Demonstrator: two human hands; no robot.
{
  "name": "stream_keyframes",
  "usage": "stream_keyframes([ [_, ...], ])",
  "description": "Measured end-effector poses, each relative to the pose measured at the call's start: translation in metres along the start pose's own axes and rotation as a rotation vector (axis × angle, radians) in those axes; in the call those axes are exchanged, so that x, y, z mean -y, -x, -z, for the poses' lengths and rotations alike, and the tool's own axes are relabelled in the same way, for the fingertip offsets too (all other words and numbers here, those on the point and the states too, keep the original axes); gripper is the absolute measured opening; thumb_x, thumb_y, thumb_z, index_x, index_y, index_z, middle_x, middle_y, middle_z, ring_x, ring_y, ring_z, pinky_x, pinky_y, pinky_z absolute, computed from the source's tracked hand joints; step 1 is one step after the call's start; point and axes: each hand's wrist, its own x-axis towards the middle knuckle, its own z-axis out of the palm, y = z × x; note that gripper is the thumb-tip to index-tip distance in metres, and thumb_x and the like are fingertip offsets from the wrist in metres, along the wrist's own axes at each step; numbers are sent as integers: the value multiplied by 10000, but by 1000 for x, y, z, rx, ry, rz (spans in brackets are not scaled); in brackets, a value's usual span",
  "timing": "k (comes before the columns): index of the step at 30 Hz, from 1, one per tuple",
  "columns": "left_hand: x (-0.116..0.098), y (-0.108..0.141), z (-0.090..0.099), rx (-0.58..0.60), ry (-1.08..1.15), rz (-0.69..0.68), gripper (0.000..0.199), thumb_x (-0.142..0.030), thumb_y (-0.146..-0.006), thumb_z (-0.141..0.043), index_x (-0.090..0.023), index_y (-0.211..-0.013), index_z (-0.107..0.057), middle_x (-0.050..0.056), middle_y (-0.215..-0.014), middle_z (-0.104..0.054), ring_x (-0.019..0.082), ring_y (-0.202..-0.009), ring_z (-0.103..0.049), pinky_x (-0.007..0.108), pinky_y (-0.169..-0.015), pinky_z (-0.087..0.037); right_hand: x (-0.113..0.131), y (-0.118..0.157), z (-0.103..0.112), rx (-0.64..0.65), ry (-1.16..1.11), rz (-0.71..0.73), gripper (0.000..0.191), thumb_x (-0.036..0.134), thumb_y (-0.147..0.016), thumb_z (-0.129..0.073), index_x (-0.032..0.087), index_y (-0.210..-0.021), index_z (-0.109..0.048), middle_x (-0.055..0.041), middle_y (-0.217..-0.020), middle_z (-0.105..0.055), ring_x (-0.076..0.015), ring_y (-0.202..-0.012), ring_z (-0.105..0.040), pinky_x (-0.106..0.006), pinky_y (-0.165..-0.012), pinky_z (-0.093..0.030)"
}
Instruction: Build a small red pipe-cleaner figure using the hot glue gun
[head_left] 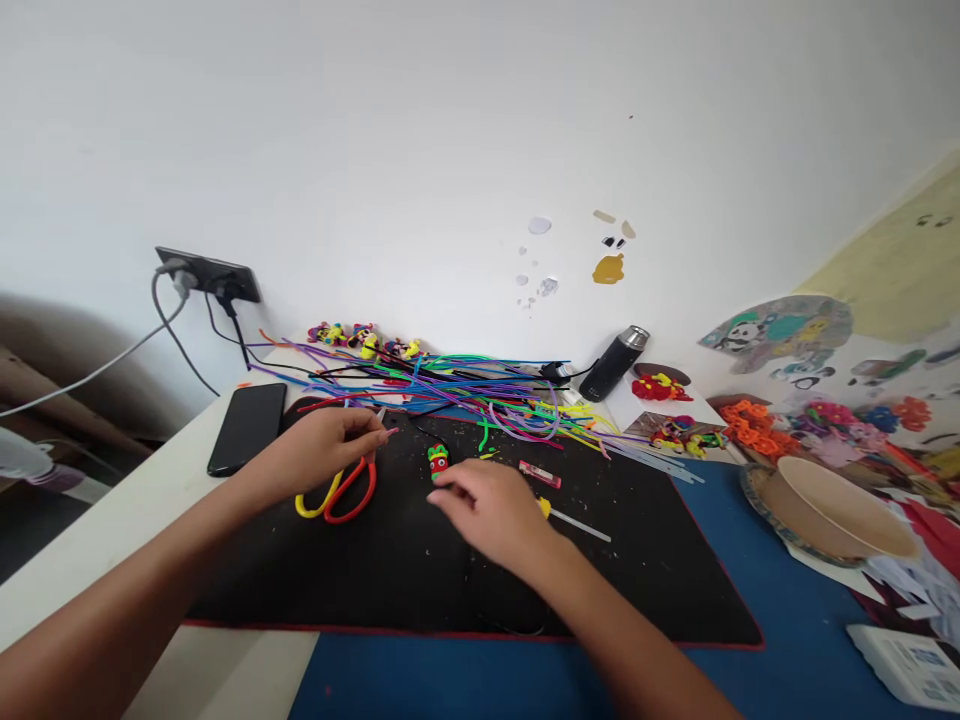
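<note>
- Both forearms come in from the bottom edge, reaching over a black mat [420, 580] that lies across a blue and white table [787, 640].
- Left hand [322, 448] sits on top of the scissors [341, 492] (yellow and red handles), fingers curled, and it's pinching a thin pink pipe cleaner [386, 432] at the fingertips.
- Right hand [491, 510] hovers low over the mat, fingers loosely bent and pointing left, holding nothing that I can see.
- Little red and green figure [438, 460] stands just past the right fingertips, close but not touching.
- Yellow-handled tool [574, 522] pokes out from beside the right hand, and a small red lighter [539, 474] lies near it.
- Big tangle of coloured pipe cleaners [480, 390] sprawls along the mat's far edge.
- Phone [247, 426] lies off the mat's left, black flask [613, 364] on its side by the wall, paper bowl [832, 505] at right.
</note>
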Motion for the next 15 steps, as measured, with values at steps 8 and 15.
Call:
stream_keyframes([
  [8, 62, 52, 0, -115, 64, 261, 552, -725, -905, -398, -241, -873, -661, 53, -689, -729, 257, -657, -692, 318, -596, -475, 51, -36, -74, 283, -359, -166, 255, 369, -961, -768, 231, -1171, -811, -49, -986, -840, -186, -802, -786, -268, -720, -539],
  [15, 90, 55, -8, -84, 435, 397, 627, -845, -761, -566, -234, -896, -610, 36, -568, -705, 226, -489, -630, 300, -479, -483, 42, -58, -85, 368, -708, -532, 292, 275, -1018, -687, 154, -1283, -694, -78, -1057, -766, -125, -625, -775, -215, -581, -591],
])
